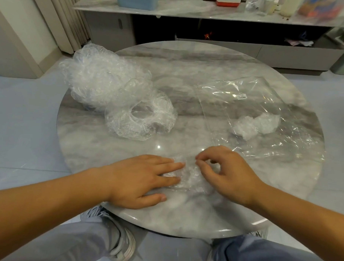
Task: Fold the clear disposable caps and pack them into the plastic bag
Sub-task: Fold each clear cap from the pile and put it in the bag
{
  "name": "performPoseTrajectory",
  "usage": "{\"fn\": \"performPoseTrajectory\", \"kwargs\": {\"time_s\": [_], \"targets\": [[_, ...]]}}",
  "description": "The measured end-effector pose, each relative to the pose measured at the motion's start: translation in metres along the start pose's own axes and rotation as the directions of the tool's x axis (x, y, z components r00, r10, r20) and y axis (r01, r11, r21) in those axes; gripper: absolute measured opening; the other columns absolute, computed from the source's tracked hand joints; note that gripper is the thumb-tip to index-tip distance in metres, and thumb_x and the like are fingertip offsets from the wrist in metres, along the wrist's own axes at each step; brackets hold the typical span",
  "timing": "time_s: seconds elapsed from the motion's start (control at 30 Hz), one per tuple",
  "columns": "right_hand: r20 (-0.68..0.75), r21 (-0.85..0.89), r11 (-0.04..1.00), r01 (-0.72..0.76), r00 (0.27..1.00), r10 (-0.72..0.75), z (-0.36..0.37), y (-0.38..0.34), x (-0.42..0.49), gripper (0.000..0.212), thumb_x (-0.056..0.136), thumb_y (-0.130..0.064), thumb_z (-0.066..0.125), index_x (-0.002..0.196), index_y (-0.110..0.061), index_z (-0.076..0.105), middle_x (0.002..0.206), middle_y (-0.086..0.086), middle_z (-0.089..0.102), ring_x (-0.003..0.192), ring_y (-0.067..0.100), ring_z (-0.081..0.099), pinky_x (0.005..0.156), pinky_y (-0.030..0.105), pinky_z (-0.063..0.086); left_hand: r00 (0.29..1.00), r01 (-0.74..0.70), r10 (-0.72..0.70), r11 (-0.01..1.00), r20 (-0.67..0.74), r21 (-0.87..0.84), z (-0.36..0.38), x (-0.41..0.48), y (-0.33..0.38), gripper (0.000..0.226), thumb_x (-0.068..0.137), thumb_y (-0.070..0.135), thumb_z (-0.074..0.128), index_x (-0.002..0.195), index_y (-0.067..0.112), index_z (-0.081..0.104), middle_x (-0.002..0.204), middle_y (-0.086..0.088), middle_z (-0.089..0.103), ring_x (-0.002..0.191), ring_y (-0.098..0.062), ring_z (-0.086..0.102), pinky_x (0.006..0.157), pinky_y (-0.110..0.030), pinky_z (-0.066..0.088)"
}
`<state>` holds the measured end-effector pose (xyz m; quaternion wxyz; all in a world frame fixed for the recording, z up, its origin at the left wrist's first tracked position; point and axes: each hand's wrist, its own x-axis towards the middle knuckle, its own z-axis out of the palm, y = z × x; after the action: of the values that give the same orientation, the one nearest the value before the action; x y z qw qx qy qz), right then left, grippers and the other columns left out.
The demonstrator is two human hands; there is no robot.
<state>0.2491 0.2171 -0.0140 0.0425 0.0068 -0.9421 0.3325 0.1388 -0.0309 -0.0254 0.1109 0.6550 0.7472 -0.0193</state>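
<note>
A clear crinkled cap (190,177) lies flattened on the round marble table (189,72) near its front edge. My left hand (141,180) presses flat on the cap's left side with straight fingers. My right hand (224,172) pinches the cap's upper right edge between thumb and fingers. A heap of loose clear caps (102,82) sits at the back left, with one ring-shaped cap (140,119) in front of it. The clear plastic bag (266,107) lies flat at the right, holding a folded cap (256,125).
A low marble-topped cabinet (211,15) with a blue box, bottles and a red-and-white container stands beyond the table. Curtains hang at the far left. My knees and grey shoes show under the table's front edge.
</note>
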Motion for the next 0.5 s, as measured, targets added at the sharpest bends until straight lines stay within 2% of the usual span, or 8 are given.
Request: {"fn": "performPoseTrajectory", "kwargs": {"time_s": [0.03,0.1,0.2,0.33,0.5], "targets": [[-0.008,-0.082,0.995,-0.060,0.998,0.060,-0.001,-0.003,0.004,0.016,0.097,-0.038,0.059,0.101,-0.026,0.068,0.099,-0.017,0.064,0.099,0.006,0.059,0.084,0.025,0.047,1.000,-0.004,0.004,1.000,0.016,0.008,-0.001,0.001,0.002,0.061,0.104,0.057,0.025,0.157,0.028,0.031,0.170,0.001,0.006,0.155,-0.021,0.013,0.123,-0.042,0.024],[0.062,-0.224,0.956,-0.190,0.976,0.209,-0.001,-0.008,0.011,0.026,0.094,-0.049,0.062,0.108,-0.026,0.063,0.098,-0.014,0.059,0.092,0.009,0.058,0.079,0.026,0.046,1.000,-0.006,0.005,1.000,0.026,0.014,-0.003,0.002,0.005,0.062,0.104,0.058,0.024,0.157,0.028,0.029,0.169,0.000,0.010,0.156,-0.023,0.011,0.124,-0.044,0.020],[0.162,-0.271,0.901,-0.340,0.906,0.390,0.000,-0.011,0.015,0.042,0.085,-0.057,0.070,0.110,-0.025,0.058,0.093,-0.011,0.060,0.089,0.012,0.060,0.078,0.029,0.050,1.000,0.005,-0.005,1.000,0.016,0.022,-0.001,0.001,0.009,0.060,0.102,0.058,0.027,0.154,0.030,0.034,0.168,0.003,0.017,0.155,-0.022,0.012,0.125,-0.046,0.014],[0.244,-0.267,0.864,-0.426,0.838,0.488,-0.001,-0.014,0.015,0.036,0.078,-0.046,0.079,0.096,-0.024,0.057,0.085,-0.009,0.059,0.081,0.013,0.061,0.068,0.029,0.048,0.999,0.018,-0.014,0.998,-0.051,0.067,-0.004,0.000,0.012,0.051,0.101,0.057,0.030,0.141,0.034,0.049,0.164,0.006,0.028,0.149,-0.022,0.023,0.117,-0.042,0.010],[0.324,-0.116,0.860,-0.497,0.799,0.506,0.001,-0.014,0.014,0.017,0.081,-0.023,0.077,0.080,-0.010,0.065,0.068,0.000,0.063,0.061,0.015,0.059,0.059,0.029,0.050,0.999,0.014,-0.013,1.000,-0.048,0.015,-0.011,0.003,0.018,0.056,0.098,0.059,0.029,0.136,0.031,0.059,0.168,0.001,0.018,0.148,-0.022,0.019,0.116,-0.038,0.008]]}}
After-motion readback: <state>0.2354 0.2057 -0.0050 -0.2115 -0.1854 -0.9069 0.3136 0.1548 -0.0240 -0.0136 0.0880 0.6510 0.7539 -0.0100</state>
